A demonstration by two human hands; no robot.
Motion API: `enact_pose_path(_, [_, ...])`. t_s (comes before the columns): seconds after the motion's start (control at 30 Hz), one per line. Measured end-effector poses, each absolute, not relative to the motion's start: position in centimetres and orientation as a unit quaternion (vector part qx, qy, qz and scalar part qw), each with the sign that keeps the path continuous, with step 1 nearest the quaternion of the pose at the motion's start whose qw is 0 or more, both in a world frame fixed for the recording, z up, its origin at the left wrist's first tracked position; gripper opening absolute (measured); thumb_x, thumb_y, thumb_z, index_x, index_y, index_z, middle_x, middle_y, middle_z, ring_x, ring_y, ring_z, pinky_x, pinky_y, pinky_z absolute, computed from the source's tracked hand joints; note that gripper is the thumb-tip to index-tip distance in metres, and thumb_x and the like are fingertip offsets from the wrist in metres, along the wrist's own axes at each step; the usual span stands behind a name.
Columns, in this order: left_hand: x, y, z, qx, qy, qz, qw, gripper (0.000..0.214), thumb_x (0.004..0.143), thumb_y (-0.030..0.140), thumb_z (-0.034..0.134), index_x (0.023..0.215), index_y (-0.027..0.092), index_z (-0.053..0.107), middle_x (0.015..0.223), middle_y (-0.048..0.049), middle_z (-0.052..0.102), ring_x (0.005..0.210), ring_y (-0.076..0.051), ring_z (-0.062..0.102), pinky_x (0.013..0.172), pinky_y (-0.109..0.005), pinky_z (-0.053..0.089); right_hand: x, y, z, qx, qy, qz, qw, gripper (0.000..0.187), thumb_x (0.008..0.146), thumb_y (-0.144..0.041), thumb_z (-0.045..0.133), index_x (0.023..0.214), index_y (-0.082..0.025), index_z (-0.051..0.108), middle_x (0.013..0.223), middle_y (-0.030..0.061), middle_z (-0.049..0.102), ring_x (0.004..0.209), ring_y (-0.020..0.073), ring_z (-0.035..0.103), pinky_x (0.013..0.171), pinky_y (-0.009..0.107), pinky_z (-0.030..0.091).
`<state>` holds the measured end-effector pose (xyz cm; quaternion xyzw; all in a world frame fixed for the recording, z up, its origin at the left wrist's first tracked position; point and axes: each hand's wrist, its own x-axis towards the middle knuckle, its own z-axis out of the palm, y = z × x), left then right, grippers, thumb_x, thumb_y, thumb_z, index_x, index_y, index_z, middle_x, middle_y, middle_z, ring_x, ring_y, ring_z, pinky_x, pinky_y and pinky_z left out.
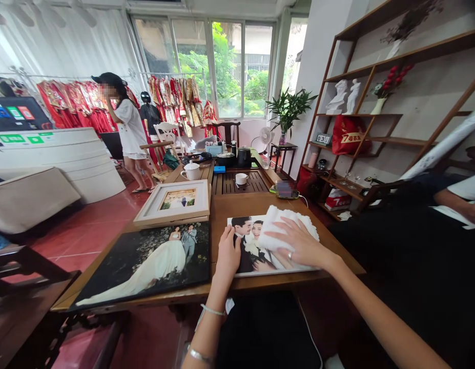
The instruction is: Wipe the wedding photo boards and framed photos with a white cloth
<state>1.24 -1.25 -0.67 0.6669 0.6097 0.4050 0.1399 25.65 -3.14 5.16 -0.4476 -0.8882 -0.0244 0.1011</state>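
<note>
A glossy wedding photo panel (pixel 247 259) lies near the front edge of the wooden table (pixel 222 205). My left hand (pixel 227 253) rests flat on the panel's left edge, fingers stretched out. My right hand (pixel 301 243) presses a folded white cloth (pixel 277 225) onto the panel's upper right part, fingers spread over the cloth.
A large dark wedding print (pixel 148 264) lies left of the panel. Behind it sits a white framed photo (pixel 176 201). A tea tray (pixel 241 182) with cups and a kettle, and a phone (pixel 285 190), stand further back. A person (pixel 127 128) stands by red garments. Another person's arm (pixel 458 200) shows at right.
</note>
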Motion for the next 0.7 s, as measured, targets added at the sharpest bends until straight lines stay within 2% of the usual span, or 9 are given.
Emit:
enact_pose_path(0.13, [1.2,-1.2,-0.7,0.665,0.607,0.411,0.147,0.038,0.088,0.017,0.051,0.124,0.008,0.061,0.138,-0.0213,0.055,0.133,-0.030,0.048,0.114,-0.045,0.036,26.4,-7.9,4.6,-0.417,-0.901,-0.028,0.111,0.054,0.089,-0.037,0.054,0.141,-0.044,0.044,0.150,0.0020,0.042,0.141,0.0353,0.025,0.111,0.065,0.014])
enact_pose_path(0.27, [0.8,-1.1,-0.7,0.665,0.598,0.422,0.148,0.037,0.088,0.018,0.052,0.123,0.010,0.062,0.138,-0.0192,0.056,0.133,-0.029,0.049,0.113,-0.043,0.037,26.7,-8.7,4.2,-0.414,-0.903,-0.024,0.109,0.058,0.088,-0.034,0.056,0.142,-0.046,0.041,0.150,0.0021,0.042,0.142,0.0357,0.024,0.110,0.067,0.014])
enact_pose_path(0.47, [0.4,-0.7,-0.2,0.674,0.600,0.401,0.156,0.039,0.088,0.018,0.051,0.124,0.008,0.061,0.140,-0.0211,0.053,0.135,-0.029,0.047,0.115,-0.045,0.034,26.4,-5.7,4.3,-0.425,-0.898,-0.005,0.115,0.050,0.090,-0.043,0.053,0.140,-0.043,0.047,0.149,0.0021,0.043,0.140,0.0335,0.028,0.112,0.063,0.016])
enact_pose_path(0.7, [0.1,-0.3,-0.9,0.680,0.585,0.413,0.156,0.040,0.088,0.021,0.050,0.125,0.011,0.060,0.141,-0.0188,0.054,0.135,-0.029,0.046,0.115,-0.045,0.033,25.3,1.5,4.8,-0.483,-0.871,0.001,0.088,0.051,0.092,-0.047,0.046,0.142,-0.037,0.047,0.150,0.0050,0.042,0.139,0.0356,0.025,0.110,0.060,0.019])
